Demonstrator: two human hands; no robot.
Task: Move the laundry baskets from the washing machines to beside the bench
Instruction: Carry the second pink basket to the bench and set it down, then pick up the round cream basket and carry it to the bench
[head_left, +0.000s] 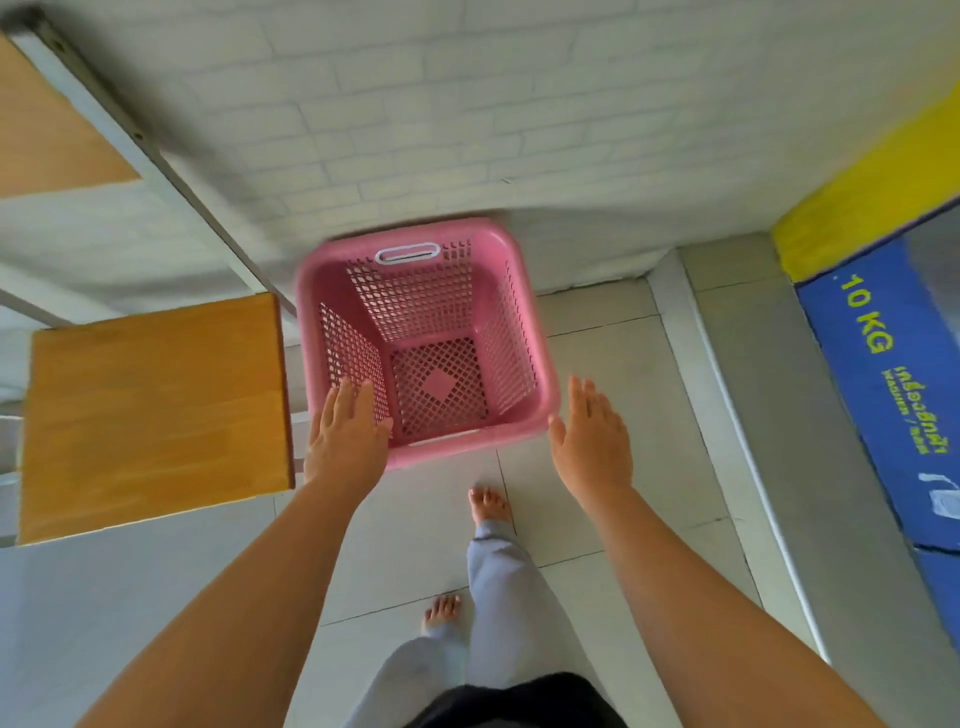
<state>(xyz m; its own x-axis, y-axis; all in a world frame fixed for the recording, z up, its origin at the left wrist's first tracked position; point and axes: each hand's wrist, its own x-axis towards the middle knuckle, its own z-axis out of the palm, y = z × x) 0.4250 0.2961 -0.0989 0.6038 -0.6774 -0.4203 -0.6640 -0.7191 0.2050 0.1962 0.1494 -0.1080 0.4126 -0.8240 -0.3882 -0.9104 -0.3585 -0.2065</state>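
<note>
An empty pink perforated laundry basket (426, 332) with white handles stands on the tiled floor against the white brick wall, just right of the wooden bench (156, 410). My left hand (345, 434) is flat, fingers apart, over the basket's near left corner. Whether it touches the rim I cannot tell. My right hand (592, 441) hovers open just off the basket's near right corner, apart from it. Neither hand holds anything.
A washing machine (893, 374) with a blue "10 KG" panel and yellow top stands at the right on a grey raised step. A white frame and another wooden board (47, 124) sit at the upper left. My bare feet (488, 506) stand on the tiles behind the basket.
</note>
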